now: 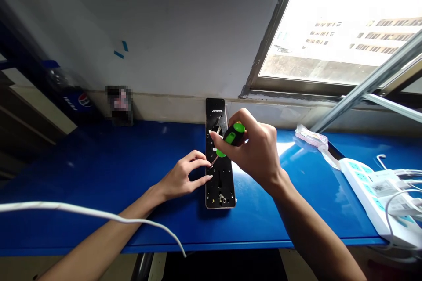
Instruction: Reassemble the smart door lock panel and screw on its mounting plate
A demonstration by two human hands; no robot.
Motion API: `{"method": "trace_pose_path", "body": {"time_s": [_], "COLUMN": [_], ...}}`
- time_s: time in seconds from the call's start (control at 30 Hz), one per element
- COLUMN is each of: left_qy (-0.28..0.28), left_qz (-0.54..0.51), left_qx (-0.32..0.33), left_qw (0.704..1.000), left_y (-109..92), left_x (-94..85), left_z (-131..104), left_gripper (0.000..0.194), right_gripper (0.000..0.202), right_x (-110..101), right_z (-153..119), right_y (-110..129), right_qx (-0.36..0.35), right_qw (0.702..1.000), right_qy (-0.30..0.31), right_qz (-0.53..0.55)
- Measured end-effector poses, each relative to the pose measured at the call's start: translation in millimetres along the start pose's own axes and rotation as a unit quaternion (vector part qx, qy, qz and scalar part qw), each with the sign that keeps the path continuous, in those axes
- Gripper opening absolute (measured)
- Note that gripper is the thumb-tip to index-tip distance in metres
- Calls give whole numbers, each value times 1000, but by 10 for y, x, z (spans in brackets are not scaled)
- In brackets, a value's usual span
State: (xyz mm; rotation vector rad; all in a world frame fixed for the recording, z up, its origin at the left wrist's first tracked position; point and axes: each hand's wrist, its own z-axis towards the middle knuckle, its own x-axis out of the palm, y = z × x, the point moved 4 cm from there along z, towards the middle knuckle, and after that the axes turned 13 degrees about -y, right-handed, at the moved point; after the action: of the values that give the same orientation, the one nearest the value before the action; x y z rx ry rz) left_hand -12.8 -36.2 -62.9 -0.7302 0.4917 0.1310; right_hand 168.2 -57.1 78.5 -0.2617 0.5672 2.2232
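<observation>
A long black metal plate (220,189) with small holes, screws and a white label lies lengthwise on the blue table (158,140). Wrapped round a green and black screwdriver (234,134) is my right hand (257,147), above the plate's right side. The screwdriver's shaft slants down to the plate's left edge, where its tip meets the surface near my left fingertips. My left hand (187,173) rests at that edge, fingers apart, with the fingertips touching the plate on either side of the tip. Whether a small screw sits under the tip cannot be made out.
A white power strip (365,202) with plugs and cables stands at the right, near a clear plastic packet (311,136). A white cable (99,214) crosses over my left forearm. At the back left stands a Pepsi bottle (77,99); a wall and window lie behind.
</observation>
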Motion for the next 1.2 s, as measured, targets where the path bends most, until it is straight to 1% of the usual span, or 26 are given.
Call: {"method": "trace_pose_path", "body": {"time_s": [0.1,0.23,0.37,0.43,0.5,0.57,0.6,0.67,0.73,0.77,0.83,0.9,0.93,0.97,1.0,1.03,1.07,1.1,1.13,1.2], "left_qy": [1,4,2,3,3,2,2,0,0,0,2,3,5,7,11,14,17,18,16,14], "left_qz": [-5,-5,-8,-4,3,8,10,13,15,15,16,20,21,21,19,15,11,7,4,0], "left_qx": [-3,-10,-8,-8,-9,-10,-11,-12,-13,-16,-23,-27,-28,-30,-32,-35,-38,-39,-39,-40], "left_qw": [1000,1000,1000,1000,1000,1000,1000,1000,1000,1000,1000,999,999,999,999,999,999,999,999,999], "left_y": [-7,-12,-14,-13,-14,-19,-22,-28,-28,-23,-9,3,6,7,6,5,3,0,-1,2], "left_x": [2,-2,0,3,-1,-8,-12,-20,-23,-22,-16,-10,-6,-3,-1,1,3,3,1,-1], "left_z": [9,11,9,7,6,10,13,19,22,21,16,10,9,9,10,12,15,16,18,15], "left_gripper": [26,25,23,23,24,24,24,25,27,27,26,27,28,29,29,29,28,28,28,28], "right_gripper": [31,37,44,43,33,15,10,21,27,24,8,14,14,9,16,31,45,51,49,30], "right_x": [42,32,-12,-31,-45,-60,-69,-94,-107,-108,-113,-123,-126,-124,-122,-122,-123,-125,-125,-120], "right_z": [37,76,69,66,62,50,40,27,27,32,58,85,93,94,90,85,81,80,79,73], "right_y": [-13,40,76,82,89,113,133,178,211,215,196,150,130,112,101,96,94,93,95,109], "right_qx": [13,-24,-45,-65,-89,-112,-121,-135,-142,-143,-144,-136,-132,-127,-123,-121,-123,-124,-127,-136], "right_qw": [999,996,995,994,988,974,963,947,942,945,960,970,970,966,958,950,945,944,948,958], "right_qy": [24,63,67,78,123,194,229,267,270,261,217,181,181,197,219,241,254,255,247,217], "right_qz": [-20,-50,-62,-46,-8,47,74,118,137,134,106,86,95,113,137,157,168,167,156,130]}}
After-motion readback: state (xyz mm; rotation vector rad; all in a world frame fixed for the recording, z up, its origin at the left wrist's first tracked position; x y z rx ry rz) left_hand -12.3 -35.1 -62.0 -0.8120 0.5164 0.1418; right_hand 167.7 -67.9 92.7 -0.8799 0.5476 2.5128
